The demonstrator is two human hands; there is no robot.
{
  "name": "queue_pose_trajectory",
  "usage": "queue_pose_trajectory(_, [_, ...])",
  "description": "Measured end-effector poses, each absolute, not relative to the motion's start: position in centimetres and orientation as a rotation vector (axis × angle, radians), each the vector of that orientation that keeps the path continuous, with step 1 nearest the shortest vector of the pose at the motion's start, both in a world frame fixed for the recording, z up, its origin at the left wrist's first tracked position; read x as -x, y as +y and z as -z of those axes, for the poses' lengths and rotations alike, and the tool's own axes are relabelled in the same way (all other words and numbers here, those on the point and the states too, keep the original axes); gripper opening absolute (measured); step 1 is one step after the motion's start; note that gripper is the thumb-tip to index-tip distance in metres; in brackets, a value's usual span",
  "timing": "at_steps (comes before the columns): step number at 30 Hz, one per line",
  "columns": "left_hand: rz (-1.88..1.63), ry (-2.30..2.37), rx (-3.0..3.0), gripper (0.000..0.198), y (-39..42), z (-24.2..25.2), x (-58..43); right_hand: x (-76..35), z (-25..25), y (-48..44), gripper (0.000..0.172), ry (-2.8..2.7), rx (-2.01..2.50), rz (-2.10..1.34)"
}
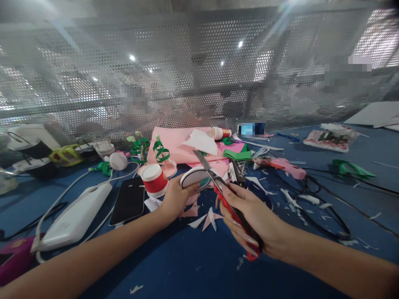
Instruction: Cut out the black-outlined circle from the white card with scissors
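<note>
My left hand (175,197) is closed on the edge of a round white piece (195,177) with a dark line along its rim. My right hand (252,216) grips scissors (205,166) with red and black handles. The blades point up and away, beside the right edge of the white piece; whether they touch it I cannot tell. Left of the piece a red and white paper cup (154,182) stands upside down. Pink and white paper scraps (211,220) lie below my hands, and pink paper (173,141) is spread behind them.
A black phone (128,201) and a white power bank (76,216) with cables lie on the left. Green paper spirals (161,151) stand behind the cup. On the right are a pink glue gun (288,165), its cord and white scraps. A perforated metal screen (193,70) rises behind the table.
</note>
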State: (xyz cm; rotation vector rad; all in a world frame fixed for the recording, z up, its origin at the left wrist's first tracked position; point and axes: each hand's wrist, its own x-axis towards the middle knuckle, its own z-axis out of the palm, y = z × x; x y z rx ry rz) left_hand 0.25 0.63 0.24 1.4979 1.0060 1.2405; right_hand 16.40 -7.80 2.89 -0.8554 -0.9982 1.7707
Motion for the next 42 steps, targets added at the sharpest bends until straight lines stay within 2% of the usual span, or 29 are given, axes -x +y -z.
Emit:
queue_pose_trajectory(12, [-1.286,1.095,-1.527,0.028,0.4,-0.6,-0.4,-16.6,-2.8,-7.5,0.019,-1.028,0.898,-1.787])
queue_pose_trajectory(22, [-1.202,1.074,-1.562,0.033,0.3,0.0,0.0,-16.6,-2.7,-7.4,0.02,-1.046,0.858,-1.812])
queue_pose_trajectory(36, [-1.241,1.12,-1.357,0.03,0.4,-0.5,-0.3,-16.3,-2.3,-7.3,0.018,-1.049,0.872,-1.81])
queue_pose_trajectory(42, [-1.221,1.086,-1.442,0.035,0.3,-0.4,-0.1,-16.3,-2.6,-7.5,0.02,-1.028,0.887,-1.837])
